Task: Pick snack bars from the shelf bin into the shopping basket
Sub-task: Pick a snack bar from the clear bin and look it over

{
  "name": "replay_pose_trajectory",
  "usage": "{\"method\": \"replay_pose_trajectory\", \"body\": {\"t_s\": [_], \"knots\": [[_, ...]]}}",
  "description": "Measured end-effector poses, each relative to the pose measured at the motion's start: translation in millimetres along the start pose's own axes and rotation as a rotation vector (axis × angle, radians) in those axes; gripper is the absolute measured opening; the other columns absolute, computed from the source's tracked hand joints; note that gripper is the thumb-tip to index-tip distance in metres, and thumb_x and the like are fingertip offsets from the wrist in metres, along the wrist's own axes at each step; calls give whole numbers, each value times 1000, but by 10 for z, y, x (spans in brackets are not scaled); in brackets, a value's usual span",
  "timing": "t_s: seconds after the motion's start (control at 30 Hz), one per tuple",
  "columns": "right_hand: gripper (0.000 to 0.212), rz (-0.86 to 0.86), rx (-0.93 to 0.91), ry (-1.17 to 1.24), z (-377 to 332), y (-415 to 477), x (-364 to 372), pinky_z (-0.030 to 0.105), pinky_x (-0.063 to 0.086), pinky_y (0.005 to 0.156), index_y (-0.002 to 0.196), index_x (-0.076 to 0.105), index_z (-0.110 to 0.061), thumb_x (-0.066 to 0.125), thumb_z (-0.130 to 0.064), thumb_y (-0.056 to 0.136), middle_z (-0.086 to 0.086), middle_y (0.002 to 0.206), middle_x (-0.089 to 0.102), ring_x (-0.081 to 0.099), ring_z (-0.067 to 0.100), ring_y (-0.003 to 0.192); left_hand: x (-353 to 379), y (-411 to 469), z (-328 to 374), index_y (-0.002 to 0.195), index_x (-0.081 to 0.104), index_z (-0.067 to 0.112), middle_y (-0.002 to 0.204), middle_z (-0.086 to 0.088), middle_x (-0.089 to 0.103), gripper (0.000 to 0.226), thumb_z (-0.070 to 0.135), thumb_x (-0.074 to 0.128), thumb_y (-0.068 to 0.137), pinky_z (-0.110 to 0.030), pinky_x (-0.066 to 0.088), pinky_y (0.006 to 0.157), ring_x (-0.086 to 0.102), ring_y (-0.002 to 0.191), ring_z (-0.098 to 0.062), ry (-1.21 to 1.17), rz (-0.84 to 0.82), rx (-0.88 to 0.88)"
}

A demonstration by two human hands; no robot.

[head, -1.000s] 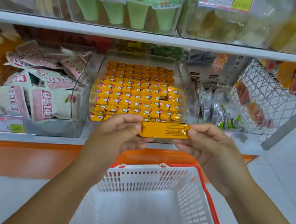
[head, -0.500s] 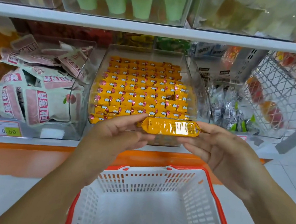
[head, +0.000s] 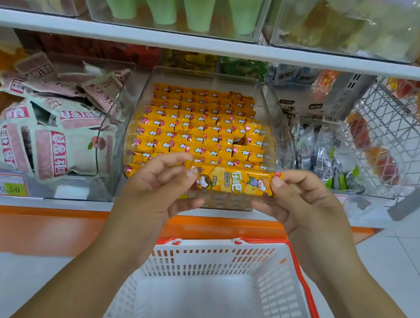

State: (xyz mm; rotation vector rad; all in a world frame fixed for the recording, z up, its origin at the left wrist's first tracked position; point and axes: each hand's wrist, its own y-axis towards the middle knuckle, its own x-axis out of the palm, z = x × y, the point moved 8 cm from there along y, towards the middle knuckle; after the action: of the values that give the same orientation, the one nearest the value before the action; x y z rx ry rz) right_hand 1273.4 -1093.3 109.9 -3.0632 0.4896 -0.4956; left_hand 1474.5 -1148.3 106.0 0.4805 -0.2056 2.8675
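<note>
Since a second ago I have rolled the snack bar (head: 232, 182) over between my hands, so its printed front faces me instead of the plain back. My left hand (head: 162, 181) pinches one end and my right hand (head: 303, 202) pinches the other, holding it level just in front of the clear bin (head: 207, 75) of matching bars on the shelf. It is out of the bin but not yet in the basket (head: 215, 260) below, so I judge what remains is to lower it and let go.
</note>
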Motion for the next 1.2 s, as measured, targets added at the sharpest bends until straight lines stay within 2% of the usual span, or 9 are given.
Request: {"method": "replay_pose_trajectory", "body": {"t_s": [0.1,0.2,0.33,0.47,0.57,0.77,1.0,1.07,1.2], "knots": [[19,-6,-68,-36,-98,-60,56,26,58,60,92,53,-10,63,-11,76,6,74,69,74,33,72,-35,-31,92,99,61,22,79,1,73,18,11,66,85,-24,57,58,73,77,-19,129,61,100],[14,-4,-96,-83,-108,-89,55,25,58,62,89,59,-10,65,-14,76,1,73,69,73,28,70,-45,-60,118,81,71,24,85,0,74,12,14,66,86,-22,57,60,73,83,-23,202,64,132],[28,-91,-85,-88,-72,-74,66,31,59,75,85,71,-23,81,-38,64,2,88,74,74,24,77,-20,-44,99,98,70,19,92,3,77,20,18,68,78,-20,57,62,75,84,-16,183,8,64],[50,-144,-59,-131,-15,-61,69,37,57,89,91,68,-26,91,-47,52,11,101,74,73,28,88,-58,-19,45,95,71,21,94,4,77,33,24,73,62,-24,57,65,75,82,-18,225,13,30],[39,-147,-43,-84,-7,-49,74,36,58,87,88,68,-24,88,-38,57,12,100,74,73,29,86,-80,-14,21,90,73,19,91,-4,77,26,20,71,65,-26,58,66,75,84,-23,152,4,2],[22,-129,48,70,3,-58,81,26,59,70,97,57,0,61,-11,79,22,96,72,74,32,85,-79,-31,41,91,75,18,88,-13,77,21,18,65,72,-21,58,65,75,85,-26,64,-4,-12],[27,-161,91,112,-15,-59,101,31,60,78,108,56,1,54,-6,81,20,100,73,72,35,95,-39,-56,83,106,71,15,97,-12,77,28,6,58,84,-20,58,70,74,92,-23,33,-85,-14],[28,-176,64,83,-52,-60,107,31,60,79,106,57,0,54,-2,78,14,90,74,72,36,96,-43,-61,100,110,70,14,99,-10,77,31,-2,56,87,-21,58,73,74,94,-22,77,-102,13],[25,-141,-5,-19,-53,-43,66,29,60,74,93,61,-8,70,-19,72,13,88,74,73,34,89,-129,-41,87,99,73,14,90,-6,77,26,17,66,74,-26,60,73,75,85,-20,188,-13,45]]}}
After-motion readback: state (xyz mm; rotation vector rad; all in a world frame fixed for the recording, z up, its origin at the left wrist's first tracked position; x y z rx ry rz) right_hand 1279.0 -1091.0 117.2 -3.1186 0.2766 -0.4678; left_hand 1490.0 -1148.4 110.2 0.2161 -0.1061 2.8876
